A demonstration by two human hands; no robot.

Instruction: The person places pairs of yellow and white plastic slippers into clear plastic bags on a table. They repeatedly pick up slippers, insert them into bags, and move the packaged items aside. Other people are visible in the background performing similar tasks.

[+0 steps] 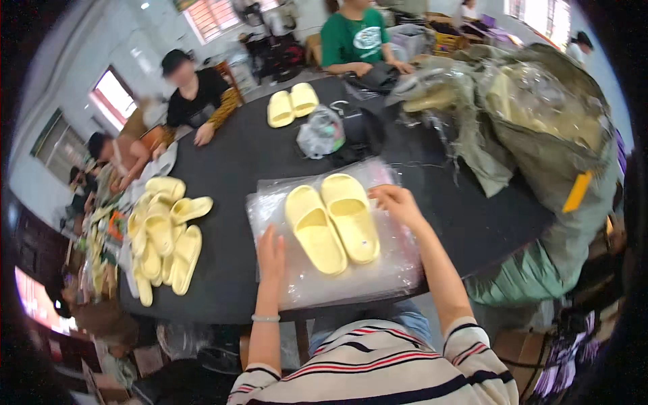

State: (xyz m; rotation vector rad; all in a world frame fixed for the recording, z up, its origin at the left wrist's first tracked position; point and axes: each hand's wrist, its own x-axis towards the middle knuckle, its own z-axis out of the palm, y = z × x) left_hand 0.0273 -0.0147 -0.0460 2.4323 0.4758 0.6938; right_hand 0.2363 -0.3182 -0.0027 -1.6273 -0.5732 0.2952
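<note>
Side by side on a stack of clear plastic bags (290,287) lie two pale yellow slippers, the left slipper (324,246) and the right slipper (363,236), toe ends pointing away from me. My left hand (271,253) is just left of the pair, fingers stretched upward and nothing in it. Beside the right slipper's toe end is my right hand (398,204), its fingers loosely bent toward the slipper and apart, with nothing visible in them. Neither hand clearly touches a slipper.
A heap of yellow slippers (160,226) covers the black table's (226,266) left end. Farther back stand another yellow pair (292,105) and a clear bag (320,133). A large sack (540,135) of bagged slippers leans at right. Several people sit around.
</note>
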